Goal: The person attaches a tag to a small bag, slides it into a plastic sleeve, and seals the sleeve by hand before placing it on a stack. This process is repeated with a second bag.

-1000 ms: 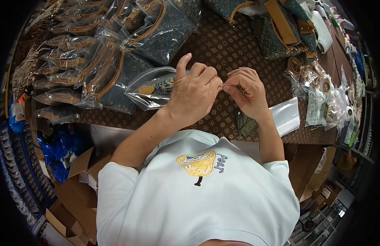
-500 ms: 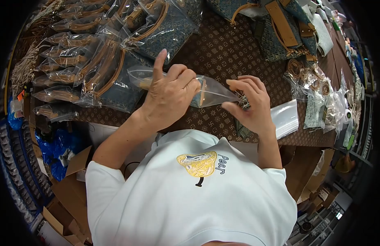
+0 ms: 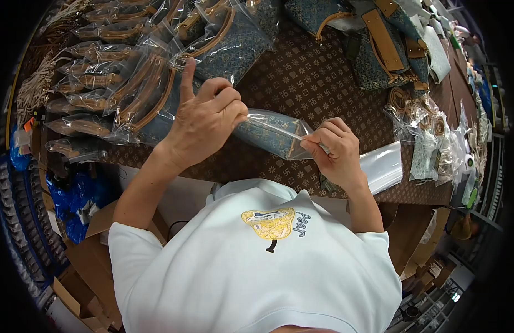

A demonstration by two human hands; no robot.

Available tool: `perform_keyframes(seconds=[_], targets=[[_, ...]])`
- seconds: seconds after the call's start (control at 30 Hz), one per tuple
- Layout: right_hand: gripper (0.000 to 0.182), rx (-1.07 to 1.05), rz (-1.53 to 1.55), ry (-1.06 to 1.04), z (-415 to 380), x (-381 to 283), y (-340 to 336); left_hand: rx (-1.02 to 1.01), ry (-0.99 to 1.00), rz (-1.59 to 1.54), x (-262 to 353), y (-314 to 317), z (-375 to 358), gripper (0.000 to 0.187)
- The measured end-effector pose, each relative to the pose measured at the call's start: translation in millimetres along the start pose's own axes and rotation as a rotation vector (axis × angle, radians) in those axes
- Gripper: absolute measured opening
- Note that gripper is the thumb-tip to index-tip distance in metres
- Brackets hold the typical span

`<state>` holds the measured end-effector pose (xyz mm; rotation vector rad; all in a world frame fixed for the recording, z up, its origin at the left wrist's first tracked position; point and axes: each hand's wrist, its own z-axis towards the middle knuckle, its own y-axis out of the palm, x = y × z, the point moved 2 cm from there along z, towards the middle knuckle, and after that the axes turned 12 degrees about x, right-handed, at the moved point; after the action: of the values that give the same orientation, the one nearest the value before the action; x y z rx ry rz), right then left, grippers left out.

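Between my hands is a clear plastic bag (image 3: 275,135) with a blue patterned fabric piece, tan along its right edge, inside it. My left hand (image 3: 208,122) pinches the bag's left end with thumb and fingers, its index finger pointing up and away. At the opposite end, my right hand (image 3: 336,151) grips the bag's right corner between thumb and fingers. The bag is stretched slightly slanted just above the brown patterned cloth (image 3: 318,75). My left fingers hide its left end.
Several plastic-wrapped blue bags with tan handles (image 3: 151,94) crowd the left. Unwrapped blue bags (image 3: 373,53) lie at the back right. Flat clear plastic bags (image 3: 382,165) sit beside my right wrist, with tan straps and small packets (image 3: 426,125) beyond.
My left hand has moved left, and the fabric piece shows more inside the plastic bag. My right hand, earlier spread at the right end, has closed on the bag's corner.
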<state>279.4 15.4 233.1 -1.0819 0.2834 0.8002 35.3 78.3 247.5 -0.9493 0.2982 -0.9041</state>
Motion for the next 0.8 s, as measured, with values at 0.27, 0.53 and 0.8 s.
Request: perform_keyframes(seconds=[0.27, 0.53, 0.8], targets=[[0.011, 0.006, 0.052, 0.067, -8.3, 2.2, -5.9, -0.029, -0.039, 0.080, -23.1, -22.7, -0.2, 0.010], [0.010, -0.043, 0.055, 0.320, -29.1, 33.3, -28.0, -0.025, -0.390, 0.327, -111.1, -72.5, -38.6, 0.015], [0.083, -0.370, -0.277, 0.258, -2.9, 1.9, 24.4, -0.085, -1.081, -1.272, 15.2, 102.9, -44.0, 0.063]])
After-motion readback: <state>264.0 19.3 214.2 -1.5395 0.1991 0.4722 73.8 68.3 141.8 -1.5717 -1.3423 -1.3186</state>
